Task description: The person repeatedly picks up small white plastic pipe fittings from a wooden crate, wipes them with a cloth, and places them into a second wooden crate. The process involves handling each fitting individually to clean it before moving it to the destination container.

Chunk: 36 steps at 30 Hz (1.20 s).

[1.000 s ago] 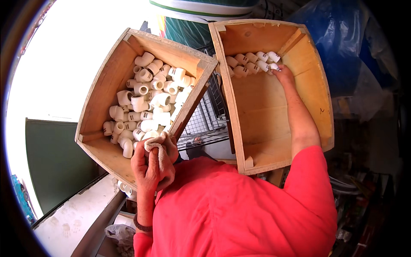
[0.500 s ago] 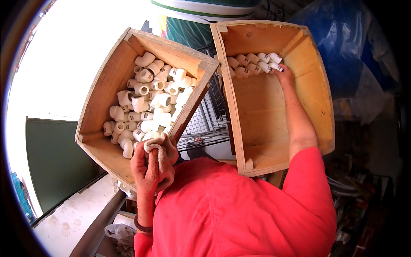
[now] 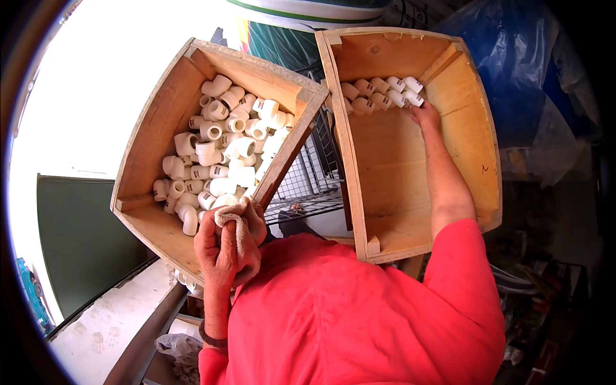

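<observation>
My left hand (image 3: 217, 247) is closed round a crumpled beige cloth (image 3: 245, 239), at the near corner of the left wooden box (image 3: 151, 131). That box holds a loose heap of white plastic pipe elbows (image 3: 221, 157), pointing every way. In the right wooden box (image 3: 391, 167), white pipe elbows (image 3: 380, 101) lie side by side in two rows across the far part. My right hand (image 3: 426, 118) is at the right end of the nearer row, fingertips against or just beside the last pipe elbow (image 3: 413, 97). Its fingers look slightly parted, with nothing visible between them.
A wire rack (image 3: 305, 183) shows between the two boxes. Beyond them stand a green and white sack (image 3: 282, 45) and a blue plastic-wrapped bulk (image 3: 494, 58). A dark green panel (image 3: 83, 237) and a whitish ledge (image 3: 106, 327) are at the left. Clutter lies in shadow at the right.
My right hand has drawn slightly toward me from the end elbow, which now sits more in line with its row. My left hand keeps the cloth in nearly the same place.
</observation>
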{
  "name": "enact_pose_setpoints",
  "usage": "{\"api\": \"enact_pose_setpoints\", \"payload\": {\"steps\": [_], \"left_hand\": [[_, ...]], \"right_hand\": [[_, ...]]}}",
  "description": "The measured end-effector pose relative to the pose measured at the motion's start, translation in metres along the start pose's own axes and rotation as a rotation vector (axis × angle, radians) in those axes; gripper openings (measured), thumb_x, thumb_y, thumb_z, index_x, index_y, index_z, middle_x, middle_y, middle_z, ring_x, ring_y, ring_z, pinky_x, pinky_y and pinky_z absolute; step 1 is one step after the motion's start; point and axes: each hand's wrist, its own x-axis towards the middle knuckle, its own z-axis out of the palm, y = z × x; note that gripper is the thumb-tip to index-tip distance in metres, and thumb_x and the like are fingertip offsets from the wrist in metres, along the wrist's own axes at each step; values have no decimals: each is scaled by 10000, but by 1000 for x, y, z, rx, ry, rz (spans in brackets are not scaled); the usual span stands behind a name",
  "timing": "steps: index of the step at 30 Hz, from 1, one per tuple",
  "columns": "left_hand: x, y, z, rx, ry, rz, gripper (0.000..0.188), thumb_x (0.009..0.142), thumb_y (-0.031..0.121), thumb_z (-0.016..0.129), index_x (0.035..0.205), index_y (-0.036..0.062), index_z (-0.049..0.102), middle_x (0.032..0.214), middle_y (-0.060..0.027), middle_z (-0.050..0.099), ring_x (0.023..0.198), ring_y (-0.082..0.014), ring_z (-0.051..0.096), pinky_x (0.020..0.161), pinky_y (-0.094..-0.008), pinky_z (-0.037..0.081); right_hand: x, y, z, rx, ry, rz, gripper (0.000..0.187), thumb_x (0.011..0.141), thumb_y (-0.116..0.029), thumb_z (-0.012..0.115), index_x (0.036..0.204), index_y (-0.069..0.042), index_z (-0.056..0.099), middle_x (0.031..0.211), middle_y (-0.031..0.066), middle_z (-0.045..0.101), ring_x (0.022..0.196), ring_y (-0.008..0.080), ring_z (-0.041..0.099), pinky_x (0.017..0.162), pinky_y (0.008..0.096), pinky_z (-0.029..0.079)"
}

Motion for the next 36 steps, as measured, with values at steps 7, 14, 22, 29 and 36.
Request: {"api": "enact_pose_setpoints", "payload": {"steps": [7, 14, 22, 29, 36], "left_hand": [[1, -1, -1, 55, 18, 28, 160, 940, 56, 511, 1073, -9, 573, 908, -27, 611, 818, -66, 554, 731, -199, 443], [1, -2, -1, 3, -13, 40, 169, 931, 56, 512, 1075, -5, 577, 894, -22, 616, 801, -70, 560, 721, -205, 448], [4, -4, -27, -558, 106, -98, 206, 959, 124, 510, 1117, 8, 575, 971, -48, 632, 861, -95, 598, 757, -216, 484], [3, 19, -98, -417, 241, 329, 360, 810, 238, 635, 1094, 29, 557, 893, -49, 577, 749, -150, 535, 702, -264, 451], [-8, 12, -90, -405, 221, 135, 445, 954, 406, 374, 1211, 65, 501, 1076, -94, 590, 917, -191, 591, 791, -341, 509]], "right_hand": [[-11, -4, -2, 57, -44, 40, 310, 757, -116, 701, 1048, -101, 597, 909, -5, 604, 779, 80, 576, 642, 246, 537], [-15, 0, -20, 128, -102, 242, 245, 784, -161, 674, 1009, -147, 578, 838, -10, 585, 752, 117, 577, 694, 337, 525], [-41, -51, -31, -164, -188, 192, 212, 847, -227, 594, 1041, -154, 637, 824, -41, 658, 688, 55, 608, 576, 200, 467], [-56, -121, -48, -110, -205, -214, 251, 883, -207, 580, 1104, -100, 635, 938, 3, 677, 778, 48, 619, 607, 184, 466], [-205, -248, 42, 43, -397, -751, 246, 870, -183, 616, 1065, -37, 652, 937, 20, 673, 840, 85, 618, 748, 209, 482]]}}
